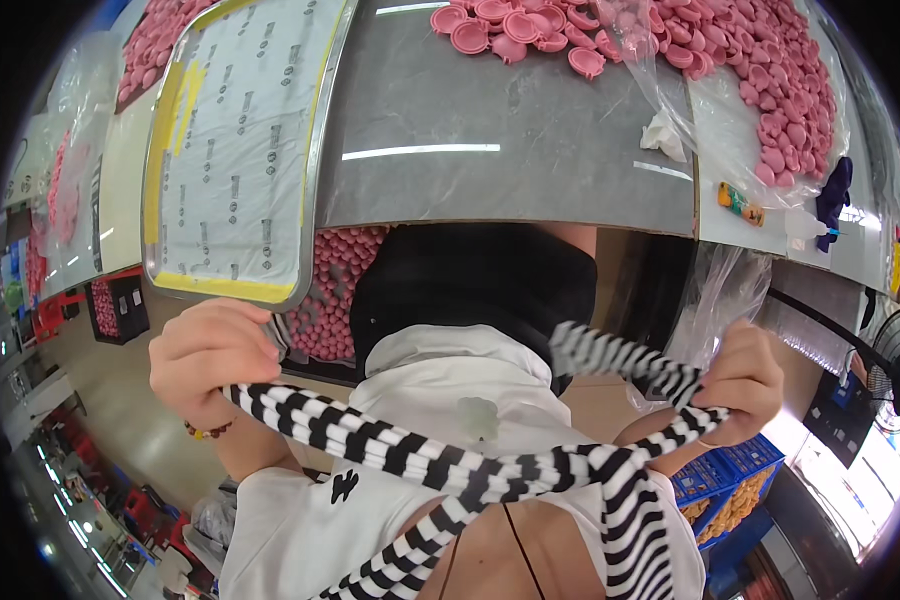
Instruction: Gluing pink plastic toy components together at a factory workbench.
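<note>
A black-and-white striped cloth band (390, 447) stretches across the front of my white T-shirt, and parts of it run down toward my neck. Its left end is gripped in my left hand (215, 350), fingers curled closed, beside the near corner of the tray. My right hand (745, 385) is closed round the band on the other side. From that fist a loose, slightly blurred striped tail (620, 355) points back over my lap. Between the hands the strands cross near my right shoulder; whether they are knotted I cannot tell.
A metal tray (315, 150) lined with printed white sheet overhangs the grey table (420, 185) edge. Pink cup-shaped pieces (510, 28) lie at the back, with a larger heap (780, 90) on plastic at right. Round pink pieces (335, 290) fill a container below. Blue crates (730, 465) stand at right.
</note>
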A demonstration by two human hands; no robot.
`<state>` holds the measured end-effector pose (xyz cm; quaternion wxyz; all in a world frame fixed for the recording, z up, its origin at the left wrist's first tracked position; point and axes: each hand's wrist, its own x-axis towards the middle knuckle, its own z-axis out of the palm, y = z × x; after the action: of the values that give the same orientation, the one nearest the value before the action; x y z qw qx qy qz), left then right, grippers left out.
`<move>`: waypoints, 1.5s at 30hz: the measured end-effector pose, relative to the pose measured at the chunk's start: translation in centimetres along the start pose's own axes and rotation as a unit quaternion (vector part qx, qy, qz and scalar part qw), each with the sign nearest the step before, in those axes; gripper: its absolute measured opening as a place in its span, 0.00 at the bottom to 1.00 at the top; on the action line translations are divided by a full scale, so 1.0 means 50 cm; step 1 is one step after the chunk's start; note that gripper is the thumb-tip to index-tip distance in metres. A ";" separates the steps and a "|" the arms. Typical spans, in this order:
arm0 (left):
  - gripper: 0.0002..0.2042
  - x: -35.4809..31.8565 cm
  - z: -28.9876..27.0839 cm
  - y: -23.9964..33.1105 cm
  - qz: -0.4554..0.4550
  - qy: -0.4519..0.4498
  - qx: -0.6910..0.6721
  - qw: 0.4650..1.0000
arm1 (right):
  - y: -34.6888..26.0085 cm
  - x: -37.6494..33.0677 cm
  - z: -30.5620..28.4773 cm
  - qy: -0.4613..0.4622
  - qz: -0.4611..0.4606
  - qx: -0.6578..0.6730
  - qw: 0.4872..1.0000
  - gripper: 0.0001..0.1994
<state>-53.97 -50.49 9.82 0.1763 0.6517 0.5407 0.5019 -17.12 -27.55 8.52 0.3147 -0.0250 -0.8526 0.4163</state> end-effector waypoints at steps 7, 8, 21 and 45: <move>0.07 -0.080 -0.053 0.001 0.087 0.262 0.135 0.952 | -0.042 -0.021 -0.052 -0.050 -0.080 -0.016 0.995 0.13; 0.08 -0.077 -0.036 0.005 0.083 0.299 0.174 0.935 | -0.040 -0.018 -0.048 -0.036 -0.085 -0.001 0.996 0.10; 0.05 0.003 -0.079 0.147 0.173 -0.394 -0.223 0.875 | -0.169 -0.013 -0.042 -0.060 -0.221 0.210 0.950 0.02; 0.12 -0.001 -0.066 0.058 -0.092 -0.452 -0.236 0.855 | -0.193 0.066 -0.061 -0.449 -0.238 0.174 0.844 0.07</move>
<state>-55.21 -52.58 13.48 0.5954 0.6927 0.3241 0.2462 -15.96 -30.73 18.60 -0.0140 0.4233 -0.7942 0.4358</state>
